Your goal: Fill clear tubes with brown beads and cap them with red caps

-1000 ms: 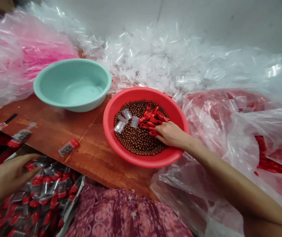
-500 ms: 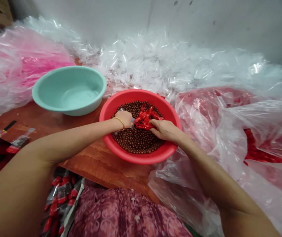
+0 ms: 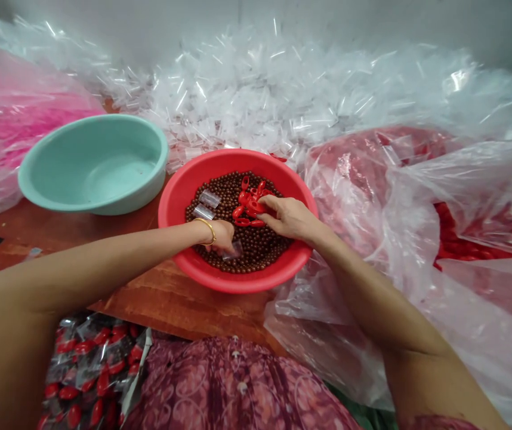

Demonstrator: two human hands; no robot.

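Note:
A red basin (image 3: 173, 197) on the wooden table holds brown beads (image 3: 260, 245), a cluster of red caps (image 3: 247, 206) and two clear tubes (image 3: 206, 206). My left hand (image 3: 224, 236), with a gold bangle at the wrist, is closed on a clear tube (image 3: 233, 251) pressed into the beads at the basin's near side. My right hand (image 3: 289, 218) rests on the beads beside the red caps, with its fingers pinched on a red cap.
An empty teal basin (image 3: 92, 164) stands to the left. A heap of clear tubes (image 3: 260, 89) lies behind. A pink bag (image 3: 23, 113) is at far left, bags of red caps (image 3: 417, 197) at right. Filled tubes with red caps (image 3: 86, 370) lie below the table edge.
My left hand came up from the filled tubes, reached into the red basin, took a clear tube and drew it to the near side. My right hand stayed at the caps.

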